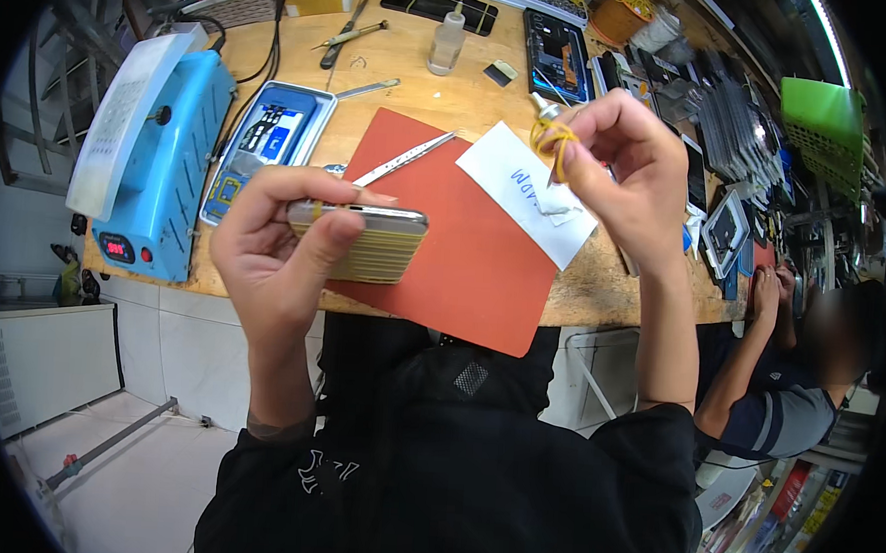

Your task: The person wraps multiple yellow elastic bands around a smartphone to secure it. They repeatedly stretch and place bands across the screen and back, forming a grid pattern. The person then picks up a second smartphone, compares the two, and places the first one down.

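Note:
My left hand (275, 238) is closed around a smartphone (379, 248), tilted with its edge toward me. Yellowish stripes run across the phone's broad side; whether they are bands or reflections is unclear. Yellow rubber bands (552, 142) are pinched between the thumb and fingers of my right hand (624, 166), raised over the bench. A pale nozzle tip (540, 103) shows just beyond those bands, its body mostly hidden. Below both hands lies a reddish-brown mat (473, 268). On it rest metal tweezers (407, 158) and a white paper slip (513, 185) with handwriting.
A blue heating machine (163, 162) stands at the left, beside a tray with an opened phone (270, 132). Farther back are a clear dropper bottle (446, 44), screwdrivers (350, 36) and another opened phone (558, 57). A co-worker (789, 365) sits at the right, near stacked phone parts (732, 121).

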`<state>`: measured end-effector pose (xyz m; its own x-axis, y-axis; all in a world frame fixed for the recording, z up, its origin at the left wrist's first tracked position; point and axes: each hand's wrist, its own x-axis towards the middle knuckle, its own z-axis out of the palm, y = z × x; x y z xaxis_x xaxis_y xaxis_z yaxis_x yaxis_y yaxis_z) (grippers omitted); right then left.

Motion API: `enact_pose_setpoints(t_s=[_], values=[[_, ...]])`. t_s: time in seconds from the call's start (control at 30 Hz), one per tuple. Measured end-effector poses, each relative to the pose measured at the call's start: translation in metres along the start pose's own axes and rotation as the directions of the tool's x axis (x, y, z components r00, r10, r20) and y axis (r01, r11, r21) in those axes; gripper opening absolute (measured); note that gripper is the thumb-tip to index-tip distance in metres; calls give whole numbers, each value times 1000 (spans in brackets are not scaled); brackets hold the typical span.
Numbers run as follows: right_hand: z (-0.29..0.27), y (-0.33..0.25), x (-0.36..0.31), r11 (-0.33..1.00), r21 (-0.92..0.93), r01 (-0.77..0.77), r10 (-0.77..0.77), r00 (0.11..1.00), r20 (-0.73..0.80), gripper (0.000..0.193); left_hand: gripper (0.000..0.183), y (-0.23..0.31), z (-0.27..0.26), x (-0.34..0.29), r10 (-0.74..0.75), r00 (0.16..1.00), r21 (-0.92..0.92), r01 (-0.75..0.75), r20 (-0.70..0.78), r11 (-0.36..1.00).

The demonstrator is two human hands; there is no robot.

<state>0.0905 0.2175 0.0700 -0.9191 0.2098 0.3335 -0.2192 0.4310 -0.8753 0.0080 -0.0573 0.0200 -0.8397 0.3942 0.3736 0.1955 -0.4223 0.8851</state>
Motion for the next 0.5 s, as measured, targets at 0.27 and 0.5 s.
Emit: enact_pose_setpoints(t_s=[0.27,0.5], values=[[37,-15,-5,995,9,99,-100,993,69,30,33,6,-3,-6,78,994,75,-84,77,994],[50,-33,-7,996,-12,92,-90,987,134,36,44,10,5,1,73,987,192,-100,146,976]])
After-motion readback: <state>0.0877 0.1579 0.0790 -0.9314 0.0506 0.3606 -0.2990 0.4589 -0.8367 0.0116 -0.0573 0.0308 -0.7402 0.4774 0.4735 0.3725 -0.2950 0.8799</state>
